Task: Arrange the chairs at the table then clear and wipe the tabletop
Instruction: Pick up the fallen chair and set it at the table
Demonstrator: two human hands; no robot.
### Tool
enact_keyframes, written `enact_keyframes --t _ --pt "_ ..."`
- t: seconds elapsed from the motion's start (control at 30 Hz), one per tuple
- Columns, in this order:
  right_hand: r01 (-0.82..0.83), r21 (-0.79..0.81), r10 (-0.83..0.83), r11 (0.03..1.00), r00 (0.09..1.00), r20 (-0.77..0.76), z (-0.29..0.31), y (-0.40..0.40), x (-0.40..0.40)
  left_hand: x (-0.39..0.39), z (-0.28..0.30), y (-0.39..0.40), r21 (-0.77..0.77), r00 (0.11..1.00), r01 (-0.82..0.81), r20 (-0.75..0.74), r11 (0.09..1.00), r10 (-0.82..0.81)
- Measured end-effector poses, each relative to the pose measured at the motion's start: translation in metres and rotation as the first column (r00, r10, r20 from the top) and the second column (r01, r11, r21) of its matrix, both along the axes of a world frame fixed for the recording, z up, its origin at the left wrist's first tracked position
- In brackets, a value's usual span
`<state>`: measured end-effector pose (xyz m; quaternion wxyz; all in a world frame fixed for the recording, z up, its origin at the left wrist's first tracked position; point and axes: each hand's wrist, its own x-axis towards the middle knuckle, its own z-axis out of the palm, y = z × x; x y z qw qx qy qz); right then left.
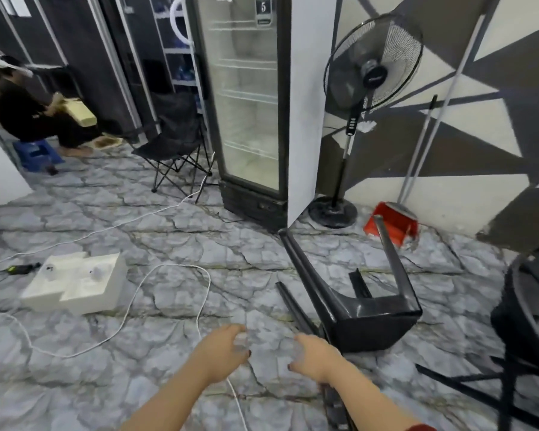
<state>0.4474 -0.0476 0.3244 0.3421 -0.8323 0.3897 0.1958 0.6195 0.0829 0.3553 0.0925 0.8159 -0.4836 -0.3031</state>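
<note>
Head view: both hands reach forward over the marble-patterned floor point(175, 231), palms facing each other with a gap between them. Left hand point(223, 353) has fingers spread and loosely curled, nothing in it. Right hand point(313, 356) likewise spread and empty; its wrist passes over a dark chair part at the bottom edge, but whether it touches cannot be told.

Task object: black chair point(355, 315) lies tipped over just ahead and right of the right hand, legs sticking up and away toward the glass-door fridge point(249, 98). Judgement: hands are posed for a two-handed grab so the chair can be righted; the chair-arranging step is at its start. Table is not identifiable in view; a dark round frame point(523, 312) stands far right of the right hand, nature unclear.

White cable point(199, 306) loops on the floor ahead of the left hand and runs under it. Judgement: snag risk when the chair is lifted.

Containers: white moulded tray point(75, 283), well left of the left hand, holds small whitish items, too blurred to name. Fridge shelves look bare. Red dustpan point(389, 227) beyond the chair, contents not visible, beside a standing fan point(371, 73).
</note>
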Motion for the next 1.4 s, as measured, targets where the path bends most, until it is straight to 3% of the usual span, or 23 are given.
enact_keyframes --t 0.23,0.43,0.7,0.93,1.07,1.17,1.3,1.4 --pt "0.180 -0.070 -0.176 0.981 0.983 0.049 0.012 -0.063 0.021 0.054 -0.012 -0.100 0.019 0.978 0.208 -0.016 0.978 -0.207" --pt "0.461 -0.118 -0.456 0.880 0.888 0.062 0.011 -0.106 0.032 0.083 -0.022 -0.201 0.006 0.868 0.497 -0.019 0.868 -0.497" --pt "0.832 -0.075 -0.826 0.550 0.555 0.099 0.002 -0.100 0.025 0.080 -0.033 -0.296 0.031 0.568 0.823 -0.006 0.568 -0.823" --pt "0.978 0.037 -0.976 0.204 0.200 0.087 -0.035 -0.036 -0.023 0.016 -0.065 -0.325 0.058 0.343 0.939 -0.070 0.339 -0.937" --pt "0.990 0.048 -0.991 0.136 0.136 -0.003 -0.069 -0.001 -0.047 -0.024 -0.092 -0.319 0.061 0.224 0.974 -0.111 0.218 -0.968" --pt "0.993 0.064 -0.994 0.098 0.101 -0.036 -0.105 0.014 -0.059 -0.046 -0.129 -0.308 0.034 0.196 0.981 -0.144 0.193 -0.970" --pt "0.992 0.123 -1.000 0.012 0.012 0.002 -0.169 0.024 -0.069 -0.068 -0.202 -0.304 0.033 0.142 0.990 -0.196 0.138 -0.970" --pt "0.990 0.134 -0.997 -0.043 -0.052 0.065 -0.227 0.023 -0.079 -0.088 -0.265 -0.312 -0.008 0.049 0.999 -0.122 0.050 -0.991"
